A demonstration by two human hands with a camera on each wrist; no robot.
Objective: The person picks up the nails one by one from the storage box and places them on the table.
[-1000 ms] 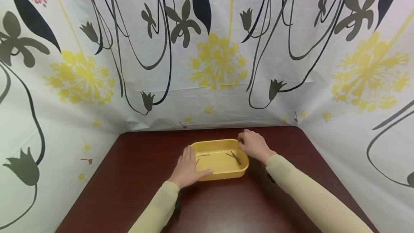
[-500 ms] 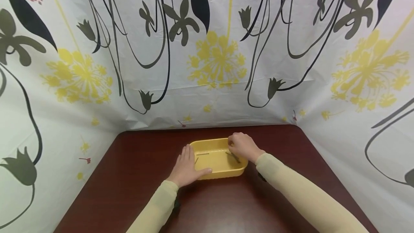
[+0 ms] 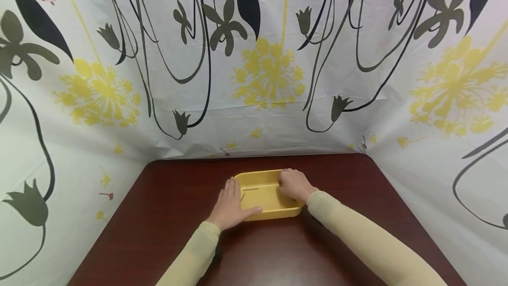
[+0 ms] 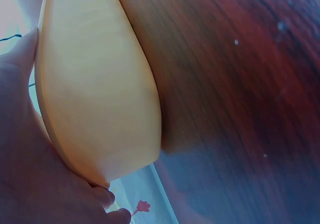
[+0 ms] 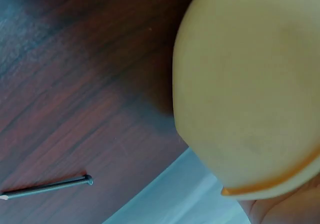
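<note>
A yellow tray (image 3: pixel 265 201) stands on the dark wooden table. My left hand (image 3: pixel 229 205) rests on its left end, with straight fingers along the rim and the thumb spread over the front edge. Inside, one thin nail (image 3: pixel 250 189) lies near the back wall and another nail (image 3: pixel 243 197) near the left hand. My right hand (image 3: pixel 294 184) reaches down into the tray's right end with its fingers curled. It covers the nails there, and its fingertips are hidden. The right wrist view shows the tray wall (image 5: pixel 245 88) and a nail (image 5: pixel 47 186) lying outside on the table.
The dark red-brown table (image 3: pixel 178 211) runs to a rounded back edge. A white curtain (image 3: pixel 274 136) with printed flowers hangs behind it and along both sides. In the right wrist view, the loose nail lies a little way from the tray.
My right hand has moved left and down from the tray's right rim into its right end, covering the nails there. The left hand and tray keep their place.
</note>
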